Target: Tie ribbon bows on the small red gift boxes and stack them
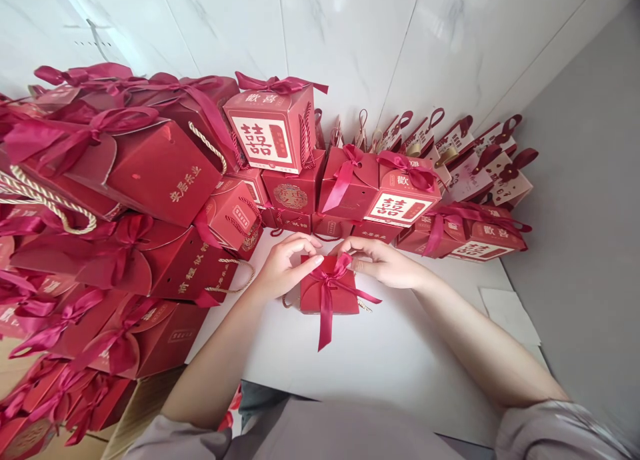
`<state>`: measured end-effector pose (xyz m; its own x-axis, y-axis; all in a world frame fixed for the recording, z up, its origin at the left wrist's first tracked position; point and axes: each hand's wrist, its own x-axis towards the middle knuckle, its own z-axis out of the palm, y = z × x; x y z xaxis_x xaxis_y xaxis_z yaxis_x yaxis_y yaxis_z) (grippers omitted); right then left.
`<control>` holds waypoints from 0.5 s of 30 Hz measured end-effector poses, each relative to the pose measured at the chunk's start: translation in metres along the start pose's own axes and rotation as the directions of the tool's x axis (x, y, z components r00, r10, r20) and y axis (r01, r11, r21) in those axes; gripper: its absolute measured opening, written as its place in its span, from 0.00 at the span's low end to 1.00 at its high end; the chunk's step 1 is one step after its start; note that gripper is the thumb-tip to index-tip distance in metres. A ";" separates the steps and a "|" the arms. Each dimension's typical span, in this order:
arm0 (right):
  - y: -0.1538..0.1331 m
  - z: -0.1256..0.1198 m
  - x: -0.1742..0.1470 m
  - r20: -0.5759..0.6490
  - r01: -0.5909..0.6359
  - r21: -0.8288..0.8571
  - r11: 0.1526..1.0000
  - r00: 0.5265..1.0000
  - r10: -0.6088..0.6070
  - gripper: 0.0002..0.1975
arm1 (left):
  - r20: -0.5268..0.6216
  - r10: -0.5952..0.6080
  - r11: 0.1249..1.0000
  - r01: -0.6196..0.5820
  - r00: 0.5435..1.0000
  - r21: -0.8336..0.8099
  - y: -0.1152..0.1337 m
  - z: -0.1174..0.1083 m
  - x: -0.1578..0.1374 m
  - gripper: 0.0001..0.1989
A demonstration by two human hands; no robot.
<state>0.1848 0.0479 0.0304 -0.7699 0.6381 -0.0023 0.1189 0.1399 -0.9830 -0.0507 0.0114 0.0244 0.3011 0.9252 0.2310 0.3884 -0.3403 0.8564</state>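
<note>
A small red gift box (311, 299) stands on the white table in front of me, with a twisted cord handle (365, 306) showing at its lower right. A crimson ribbon (325, 320) is tied in a bow across its top, one tail hanging down the front and another lying to the right. My left hand (286, 265) is at the box's upper left, thumb and fingers closing on the ribbon's left loop, partly hidden. On the opposite side, my right hand (383, 263) pinches the right loop between thumb and fingers.
Ribboned red boxes (165, 173) are piled high on the left. More boxes (403, 203) line the back, beside a row of upright pale bags (457, 140) with dark red loops. A cardboard carton (143, 410) is at lower left; white paper (510, 313) lies right.
</note>
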 end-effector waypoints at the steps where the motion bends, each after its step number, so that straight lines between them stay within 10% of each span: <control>1: 0.000 0.001 0.001 -0.019 0.015 -0.017 1.000 1.000 -0.015 0.08 | 0.006 0.001 1.000 -0.001 1.000 0.002 0.000 0.000 0.000 0.08; 8: 0.005 0.023 0.004 -0.196 0.075 -0.157 0.985 0.975 -0.105 0.08 | -0.113 0.031 0.991 -0.016 0.993 0.133 0.017 -0.004 -0.003 0.06; 12: 0.015 0.033 0.009 -0.263 0.098 -0.184 0.978 0.954 -0.145 0.08 | -0.429 -0.088 0.874 0.276 0.899 0.399 0.048 -0.007 -0.033 0.16; 15: 0.019 0.035 0.011 -0.272 0.080 -0.167 0.983 0.954 -0.124 0.09 | -0.355 -0.289 0.803 0.427 0.889 0.416 0.067 0.004 -0.066 0.23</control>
<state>0.1570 0.0312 0.0057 -0.5793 0.7972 0.1699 0.1598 0.3155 -0.9354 -0.0411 -0.0726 0.0645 -0.1538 0.9806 0.1215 0.8026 0.0523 0.5942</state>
